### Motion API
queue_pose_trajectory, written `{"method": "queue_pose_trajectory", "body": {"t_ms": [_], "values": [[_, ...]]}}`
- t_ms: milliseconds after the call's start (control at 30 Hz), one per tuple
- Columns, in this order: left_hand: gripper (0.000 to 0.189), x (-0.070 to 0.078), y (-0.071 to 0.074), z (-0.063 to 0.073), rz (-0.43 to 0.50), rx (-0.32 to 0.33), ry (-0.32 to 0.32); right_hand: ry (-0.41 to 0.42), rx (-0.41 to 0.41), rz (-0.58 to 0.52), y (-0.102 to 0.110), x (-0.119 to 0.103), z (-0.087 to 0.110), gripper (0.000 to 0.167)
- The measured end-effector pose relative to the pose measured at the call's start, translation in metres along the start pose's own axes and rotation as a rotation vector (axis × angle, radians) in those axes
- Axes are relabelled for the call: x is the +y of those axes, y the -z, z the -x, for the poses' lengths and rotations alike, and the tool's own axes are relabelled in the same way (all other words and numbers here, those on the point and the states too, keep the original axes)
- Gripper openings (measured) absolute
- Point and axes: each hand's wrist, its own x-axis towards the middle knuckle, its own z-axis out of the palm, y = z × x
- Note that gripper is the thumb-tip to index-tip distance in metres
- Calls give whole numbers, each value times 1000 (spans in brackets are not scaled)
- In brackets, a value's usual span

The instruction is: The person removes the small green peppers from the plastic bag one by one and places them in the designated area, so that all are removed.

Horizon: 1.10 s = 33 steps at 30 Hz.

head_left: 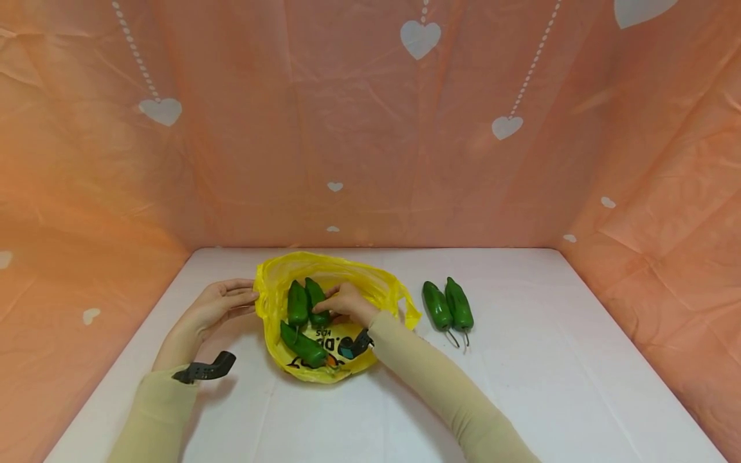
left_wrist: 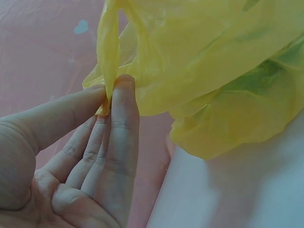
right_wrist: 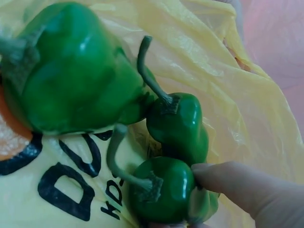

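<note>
A yellow plastic bag (head_left: 324, 262) with dark print lies spread wide on the table. My left hand (head_left: 217, 305) pinches its left edge between thumb and finger, as the left wrist view shows. Inside the bag, my right hand (head_left: 350, 302) grips a green pepper (right_wrist: 161, 187), thumb against its side. Beside that one sits a second green pepper (head_left: 298, 305). The third green pepper (head_left: 303, 347) lies nearer the front of the bag, its stem toward the right. My right fingers are mostly hidden behind the held pepper.
To the right of the bag, two green peppers (head_left: 448, 305) lie side by side on the white table (head_left: 550, 373), stems toward me. Orange cloth with white hearts (head_left: 370, 128) hangs behind and at both sides. Each wrist carries a small black camera mount (head_left: 205, 370).
</note>
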Motion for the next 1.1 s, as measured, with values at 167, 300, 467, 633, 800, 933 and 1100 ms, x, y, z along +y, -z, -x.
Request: {"method": "queue_pose_trajectory", "body": {"t_ms": [167, 300, 467, 633, 800, 933, 1100], "values": [[56, -1, -1, -1, -11, -6, -4, -8, -40, -3, 4, -2, 3, 41], [54, -1, -2, -2, 2, -19, -14, 12, -98, -4, 10, 0, 2, 19], [54, -2, -2, -3, 7, -26, -19, -1, -133, 8, 17, 0, 3, 37], [52, -3, -3, -3, 5, -20, -11, -15, -116, 17, 21, 1, 4, 59], [50, -2, -3, -1, 19, -21, -8, -18, -123, -24, 26, 4, 5, 60], [49, -1, -3, -1, 25, -24, -10, 3, -126, -25, 30, 5, 8, 58], [51, -2, -2, -1, 4, -7, 4, 19, -134, -12, 35, 4, 12, 56]]}}
